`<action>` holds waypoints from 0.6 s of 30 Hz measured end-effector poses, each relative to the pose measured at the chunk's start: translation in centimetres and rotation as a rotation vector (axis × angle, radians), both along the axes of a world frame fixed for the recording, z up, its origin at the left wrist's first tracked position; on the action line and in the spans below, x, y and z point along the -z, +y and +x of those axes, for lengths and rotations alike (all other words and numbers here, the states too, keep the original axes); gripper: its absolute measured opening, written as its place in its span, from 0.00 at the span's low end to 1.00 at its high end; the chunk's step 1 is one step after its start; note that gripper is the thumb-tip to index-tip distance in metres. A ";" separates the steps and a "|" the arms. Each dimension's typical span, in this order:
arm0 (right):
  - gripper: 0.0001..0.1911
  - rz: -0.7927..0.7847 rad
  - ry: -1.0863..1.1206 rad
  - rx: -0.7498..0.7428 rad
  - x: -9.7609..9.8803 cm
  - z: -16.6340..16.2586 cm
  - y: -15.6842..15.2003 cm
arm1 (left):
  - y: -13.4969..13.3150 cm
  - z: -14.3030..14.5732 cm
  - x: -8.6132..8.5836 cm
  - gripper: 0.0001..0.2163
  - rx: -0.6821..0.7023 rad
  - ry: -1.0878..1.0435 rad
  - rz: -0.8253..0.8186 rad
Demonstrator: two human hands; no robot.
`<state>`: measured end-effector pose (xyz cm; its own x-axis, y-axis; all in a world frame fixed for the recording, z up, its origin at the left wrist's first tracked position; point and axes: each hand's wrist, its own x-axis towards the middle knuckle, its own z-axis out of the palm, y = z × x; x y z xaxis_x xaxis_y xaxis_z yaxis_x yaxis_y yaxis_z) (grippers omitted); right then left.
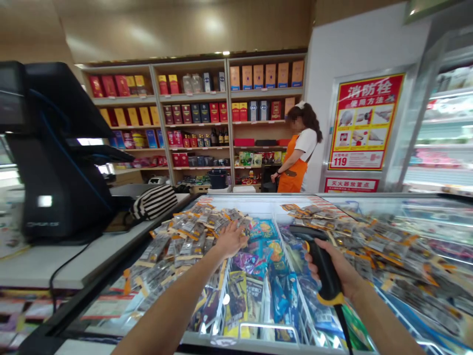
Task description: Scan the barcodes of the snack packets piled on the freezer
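Observation:
My left hand point(232, 238) lies flat, fingers stretched out, on the glass lid of a chest freezer point(258, 199), over a pile of small packets point(192, 231) lying on the lid. My right hand point(338, 271) is wrapped round the grip of a black barcode scanner point(320, 256) with a yellow band at its base. The scanner's head points down toward the open middle of the freezer. Coloured frozen packs point(258, 276) fill wire baskets below both hands.
A black checkout terminal point(55, 162) and a striped pouch point(155, 201) stand on the counter at left. A person in an orange apron point(295, 158) stands by shelves of boxed goods point(195, 113). A red poster point(364, 123) and a glass-door cooler point(439, 128) are at right.

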<state>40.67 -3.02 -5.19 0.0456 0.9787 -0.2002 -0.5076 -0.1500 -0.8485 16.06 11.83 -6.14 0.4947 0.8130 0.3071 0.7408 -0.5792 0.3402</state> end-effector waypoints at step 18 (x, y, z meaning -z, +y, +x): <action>0.23 0.262 -0.830 0.284 0.0 -15.3 6.9 | -8.6 3.4 -1.5 0.23 -0.018 -1.309 -1.064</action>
<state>25.39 3.89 -5.19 0.3216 0.9182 0.2315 0.2924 0.1362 -0.9465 19.51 3.21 -4.67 0.3588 0.9170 -0.1744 -0.3318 0.2999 0.8944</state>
